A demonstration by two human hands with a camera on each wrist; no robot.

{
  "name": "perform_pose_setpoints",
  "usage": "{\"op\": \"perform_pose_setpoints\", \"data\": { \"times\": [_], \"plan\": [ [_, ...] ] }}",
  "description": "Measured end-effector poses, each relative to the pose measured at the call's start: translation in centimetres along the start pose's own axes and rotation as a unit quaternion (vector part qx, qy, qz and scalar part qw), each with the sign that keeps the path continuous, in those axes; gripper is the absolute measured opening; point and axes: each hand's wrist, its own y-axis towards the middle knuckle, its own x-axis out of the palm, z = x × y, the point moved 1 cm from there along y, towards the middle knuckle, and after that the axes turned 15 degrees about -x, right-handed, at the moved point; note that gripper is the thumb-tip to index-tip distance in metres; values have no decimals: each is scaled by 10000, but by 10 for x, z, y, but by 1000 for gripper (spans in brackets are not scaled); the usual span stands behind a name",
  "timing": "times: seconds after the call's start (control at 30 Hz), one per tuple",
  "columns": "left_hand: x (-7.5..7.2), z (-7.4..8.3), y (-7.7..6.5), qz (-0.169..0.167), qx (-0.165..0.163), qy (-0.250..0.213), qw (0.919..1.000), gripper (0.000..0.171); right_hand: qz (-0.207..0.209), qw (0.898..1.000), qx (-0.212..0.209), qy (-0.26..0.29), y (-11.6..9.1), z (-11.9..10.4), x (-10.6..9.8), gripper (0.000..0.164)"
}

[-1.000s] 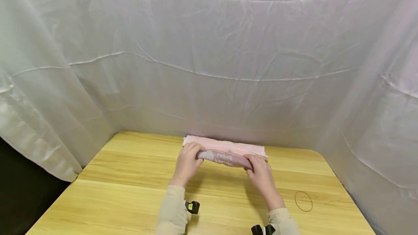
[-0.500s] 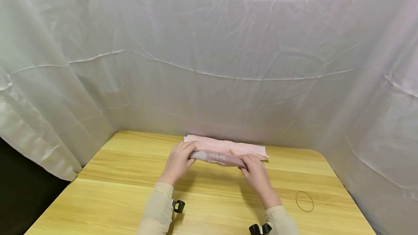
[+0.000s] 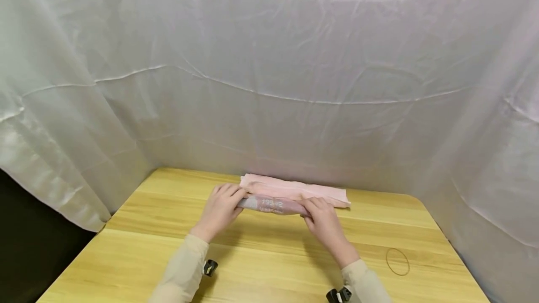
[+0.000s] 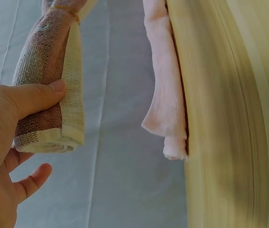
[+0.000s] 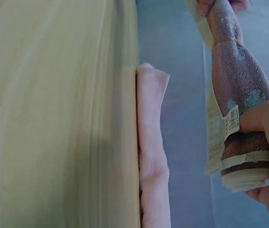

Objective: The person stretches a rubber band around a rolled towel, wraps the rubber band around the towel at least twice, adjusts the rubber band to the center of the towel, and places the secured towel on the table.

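Observation:
A rolled towel (image 3: pixel 271 205), mauve with pale lettering, is held up level above the table by both hands. My left hand (image 3: pixel 220 210) grips its left end, the thumb laid along the roll in the left wrist view. The other end is in the grip of my right hand (image 3: pixel 327 226), beside a small white label (image 5: pixel 232 122). A thin rubber band (image 5: pixel 227 41) cinches the roll near its middle. Just behind lies a pink towel (image 3: pixel 294 188), folded into a long strip along the table's back edge.
The wooden table (image 3: pixel 139 247) has rounded back corners. A second rubber band (image 3: pixel 397 262) lies flat on it to the right. Grey-white curtains (image 3: pixel 269 60) hang behind and at both sides. Each sleeve carries a black wrist camera (image 3: pixel 209 268).
Both hands have shifted left, carrying the rolled towel with them. The pink towel and the loose rubber band stay in place on the table.

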Motion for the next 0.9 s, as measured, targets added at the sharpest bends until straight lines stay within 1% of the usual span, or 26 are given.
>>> {"op": "perform_pose_setpoints", "data": {
  "times": [0.1,0.23,0.4,0.6,0.73,0.9],
  "plan": [
    [-3,-4,-2,91,100,85,9999,32,-103,9999,74,-66,4,-6,-1,36],
    [-9,-9,-5,190,203,179,9995,32,-92,9998,11,-164,8,-11,1,37],
    [-16,-17,-10,219,237,319,9990,35,-145,9998,-39,-103,15,-17,3,36],
    [-24,-26,-14,267,343,297,9986,37,-228,9997,-77,12,23,-22,5,34],
    [-26,-33,-17,328,370,239,9985,37,-284,9995,-112,43,27,-27,8,34],
    [-23,-44,-21,344,325,147,9988,36,-380,9992,-68,39,30,-34,16,33]
  ]
}}
